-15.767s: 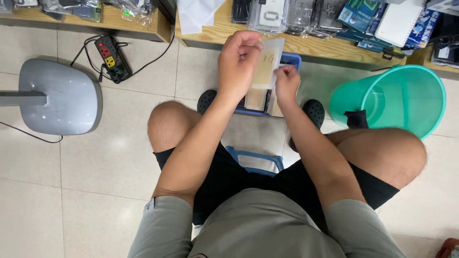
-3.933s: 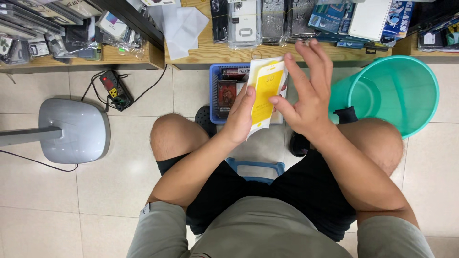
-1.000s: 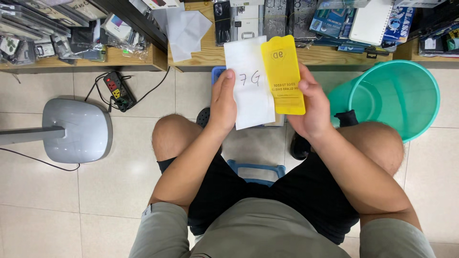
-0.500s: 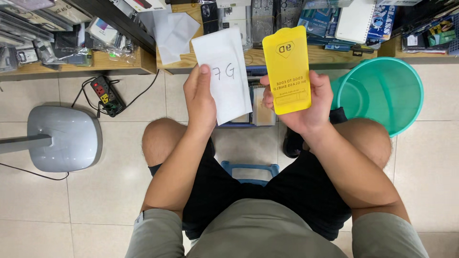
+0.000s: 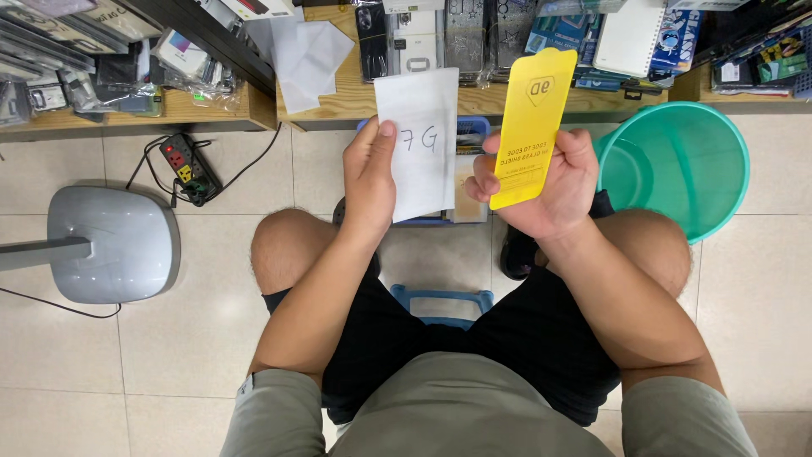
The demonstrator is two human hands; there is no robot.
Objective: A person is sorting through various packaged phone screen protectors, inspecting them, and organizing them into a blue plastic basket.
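Seated person, viewed from above, both arms raised over the knees.

Left hand [image 5: 370,182]: grasps a white paper sleeve [image 5: 420,140] along its left edge, thumb on the front face, fingers behind. Sleeve upright, handwriting on its front, top end near the edge of the wooden shelf [image 5: 338,101].

Right hand [image 5: 554,182]: grasps a yellow card-shaped screen protector pack [image 5: 531,127] by its lower end, thumb across the front near the bottom-left corner, fingers wrapped behind. Pack upright, tilted slightly to the right, rounded notch at the top.

The two items sit side by side, a narrow gap between them, not touching. White sleeve to the left, yellow pack to the right and reaching a little higher.

Below and behind the hands: a blue bin [image 5: 461,169] on the floor, mostly hidden by the sleeve. A green plastic bucket [image 5: 685,165] stands just right of the right hand, beside the knee. To the far left, a grey lamp base [image 5: 110,245] and a black power strip [image 5: 184,167] on the tile floor. Phone cases and packets crowd the shelf above.
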